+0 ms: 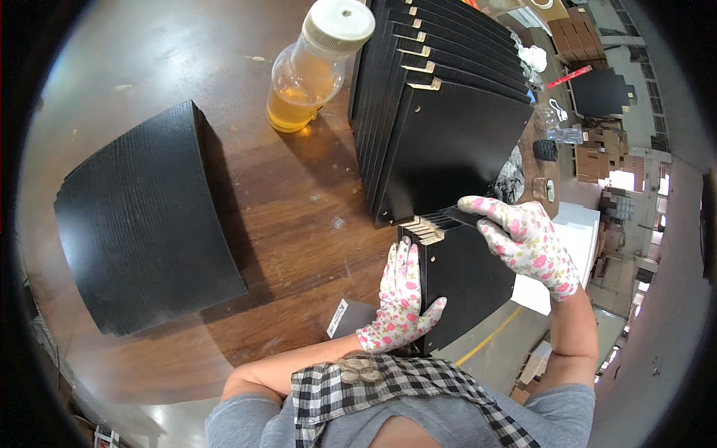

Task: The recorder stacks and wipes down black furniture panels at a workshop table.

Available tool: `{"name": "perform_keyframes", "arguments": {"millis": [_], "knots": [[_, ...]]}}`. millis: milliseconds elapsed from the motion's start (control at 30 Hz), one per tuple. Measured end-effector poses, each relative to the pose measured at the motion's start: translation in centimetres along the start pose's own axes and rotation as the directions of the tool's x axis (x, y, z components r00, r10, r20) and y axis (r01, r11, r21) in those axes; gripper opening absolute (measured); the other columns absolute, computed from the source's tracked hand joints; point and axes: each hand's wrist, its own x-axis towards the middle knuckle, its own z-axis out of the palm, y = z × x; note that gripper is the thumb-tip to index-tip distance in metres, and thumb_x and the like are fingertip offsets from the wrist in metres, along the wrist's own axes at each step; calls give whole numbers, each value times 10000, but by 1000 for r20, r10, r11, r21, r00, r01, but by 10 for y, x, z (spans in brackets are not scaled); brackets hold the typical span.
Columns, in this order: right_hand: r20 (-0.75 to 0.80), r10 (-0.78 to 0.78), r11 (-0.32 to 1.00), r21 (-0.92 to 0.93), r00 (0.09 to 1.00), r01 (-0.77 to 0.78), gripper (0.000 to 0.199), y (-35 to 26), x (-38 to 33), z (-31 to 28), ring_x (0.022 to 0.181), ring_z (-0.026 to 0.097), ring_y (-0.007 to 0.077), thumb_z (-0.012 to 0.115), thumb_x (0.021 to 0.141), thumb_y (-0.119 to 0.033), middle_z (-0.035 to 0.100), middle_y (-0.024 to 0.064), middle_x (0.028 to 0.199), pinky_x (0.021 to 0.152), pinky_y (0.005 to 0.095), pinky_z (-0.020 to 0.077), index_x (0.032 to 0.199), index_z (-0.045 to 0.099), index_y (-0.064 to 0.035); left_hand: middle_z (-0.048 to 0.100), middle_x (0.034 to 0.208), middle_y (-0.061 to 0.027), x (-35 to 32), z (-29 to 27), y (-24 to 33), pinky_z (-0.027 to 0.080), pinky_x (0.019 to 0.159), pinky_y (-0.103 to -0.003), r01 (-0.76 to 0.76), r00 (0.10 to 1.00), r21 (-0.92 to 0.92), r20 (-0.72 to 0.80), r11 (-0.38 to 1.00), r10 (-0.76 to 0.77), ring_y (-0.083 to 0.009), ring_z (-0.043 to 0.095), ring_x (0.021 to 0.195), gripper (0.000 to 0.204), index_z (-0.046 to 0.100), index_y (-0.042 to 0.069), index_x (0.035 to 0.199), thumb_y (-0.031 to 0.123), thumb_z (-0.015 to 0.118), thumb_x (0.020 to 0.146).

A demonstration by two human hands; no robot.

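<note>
The bottle (308, 75) stands left of the panels (455, 142).

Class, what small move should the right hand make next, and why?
Probably slide the thin dark piece along the pale notches: the right hand holds it beside them, while the left hand rests against the nearer black panels.

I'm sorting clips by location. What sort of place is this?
Probably a workshop or factory floor: many similar black panels on a worktable, cardboard boxes in the background and a yellow floor line.
</note>
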Motion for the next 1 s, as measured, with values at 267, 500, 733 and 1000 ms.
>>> {"name": "perform_keyframes", "arguments": {"millis": [267, 500, 733, 1000], "knots": [[149, 37, 995, -99, 988, -23, 311, -5, 12, 15, 650, 654, 293, 615, 792, -61, 650, 142, 707, 607, 380, 513, 1101, 651, -49, 157, 1498, -354, -1, 2, -4, 155, 1157, -525, 3, 999, 22, 35, 1000, -4, -502, 159, 1404, 990, 126, -131, 1458, 288, 711, 778], [234, 72, 981, -190, 970, -27, 311, -11, 24, 15, 646, 648, 310, 631, 780, -99, 638, 145, 689, 615, 386, 515, 1087, 661, -66, 145, 1504, -350, 1, 1, -4, 154, 1154, -532, 27, 998, 8, 54, 1000, -27, -503, 144, 1409, 999, 118, -126, 1463, 308, 705, 781], [162, 406, 892, 144, 899, -428, 326, -11, 18, -2, 588, 606, 159, 567, 907, -117, 586, 81, 632, 597, 305, 489, 1226, 608, -62, 140, 1504, -352, 3, -2, -4, 160, 1157, -523, 16, 998, 21, 67, 1000, -17, -507, 143, 1407, 996, 112, -128, 1462, 305, 703, 789], [-237, 709, 470, 861, 664, -195, 250, 76, -104, 45, 611, 568, 88, 566, 966, -147, 607, 18, 756, 554, 217, 453, 1172, 547, -7, 60, 1543, -313, -1, 4, -8, 116, 1167, -512, -3, 998, -52, 63, 999, 6, -492, 54, 1430, 975, 62, -95, 1482, 313, 661, 830]]}}
